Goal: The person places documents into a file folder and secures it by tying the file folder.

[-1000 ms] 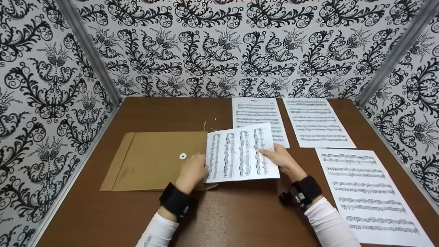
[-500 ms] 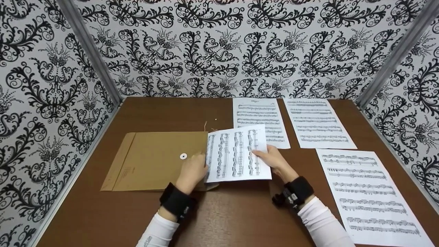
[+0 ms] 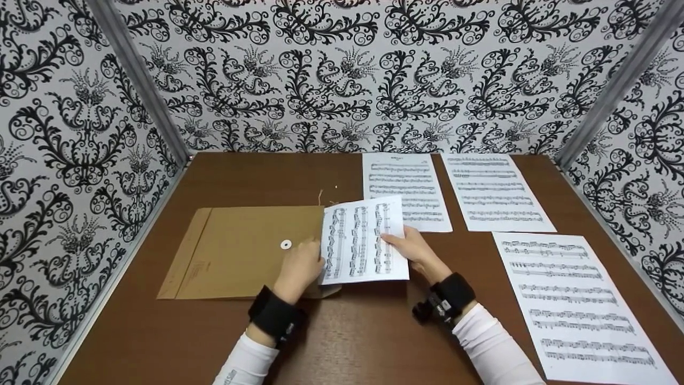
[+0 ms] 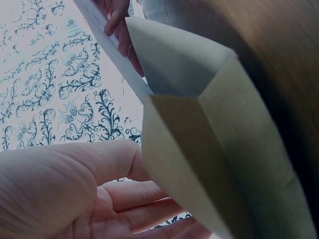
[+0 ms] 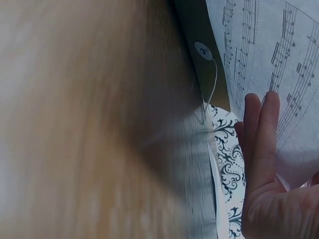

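L hand (image 3: 301, 267): fingers clamped on envelope (image 3: 240, 251) near mouth. R hand (image 3: 418, 251): fingers pinch music sheet (image 3: 360, 240), part inside env., rest out. L wrist cam: env. mouth gaping, hidden in head view; R wrist cam adds button (image 5: 203, 51) w/ string (image 5: 216, 77).

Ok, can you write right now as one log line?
Left fingers: hold envelope edge | right fingers: hold sheet music, partly inside envelope | three more sheets: on table

black-and-white scroll-patterned walls (image 3: 331, 75) border a brown table (image 3: 363, 342).
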The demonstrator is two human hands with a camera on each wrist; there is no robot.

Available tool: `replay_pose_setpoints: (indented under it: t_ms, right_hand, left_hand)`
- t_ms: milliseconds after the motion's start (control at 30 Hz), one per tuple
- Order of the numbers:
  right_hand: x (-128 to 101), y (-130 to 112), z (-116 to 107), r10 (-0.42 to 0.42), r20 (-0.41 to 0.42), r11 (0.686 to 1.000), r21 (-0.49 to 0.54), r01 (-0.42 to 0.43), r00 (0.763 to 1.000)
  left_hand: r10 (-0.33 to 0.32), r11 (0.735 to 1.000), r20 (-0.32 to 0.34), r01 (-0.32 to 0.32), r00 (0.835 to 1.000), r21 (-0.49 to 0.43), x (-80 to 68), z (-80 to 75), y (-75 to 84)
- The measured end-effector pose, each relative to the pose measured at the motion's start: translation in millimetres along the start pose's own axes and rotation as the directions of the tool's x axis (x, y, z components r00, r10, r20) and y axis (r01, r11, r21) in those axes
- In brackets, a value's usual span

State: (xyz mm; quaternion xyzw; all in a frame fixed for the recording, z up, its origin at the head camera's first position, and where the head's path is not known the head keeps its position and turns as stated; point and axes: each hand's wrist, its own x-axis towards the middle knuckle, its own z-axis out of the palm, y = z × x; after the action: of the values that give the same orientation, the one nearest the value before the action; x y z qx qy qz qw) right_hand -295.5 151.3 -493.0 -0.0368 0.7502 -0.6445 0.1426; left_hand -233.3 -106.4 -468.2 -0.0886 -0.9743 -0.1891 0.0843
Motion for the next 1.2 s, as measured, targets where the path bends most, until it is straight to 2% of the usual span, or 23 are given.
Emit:
replay_pose_setpoints:
  t_ms: [267, 700, 1200]
  right_hand:
    - [3.4, -2.2, 11.2, 0.004, 0.009, 1.0, 0.007, -0.004, 1.0]
    - [6.1, -3.0, 25.0, 0.007, 0.029, 0.999, 0.036, -0.008, 1.0]
    - [11.3, -4.0, 39.6, 0.006, 0.052, 1.0, 0.027, -0.007, 0.999]
  left_hand:
    - [0.062, 0.998, -0.052, -0.062, 0.997, 0.005, -1.9, -0.1, -0.1]
    - [0.04, 0.999, -0.014, -0.04, 0.999, -0.015, -2.3, -0.8, 0.1]
    - [0.036, 0.999, -0.009, -0.036, 0.999, -0.032, -1.1, -2.6, 1.4]
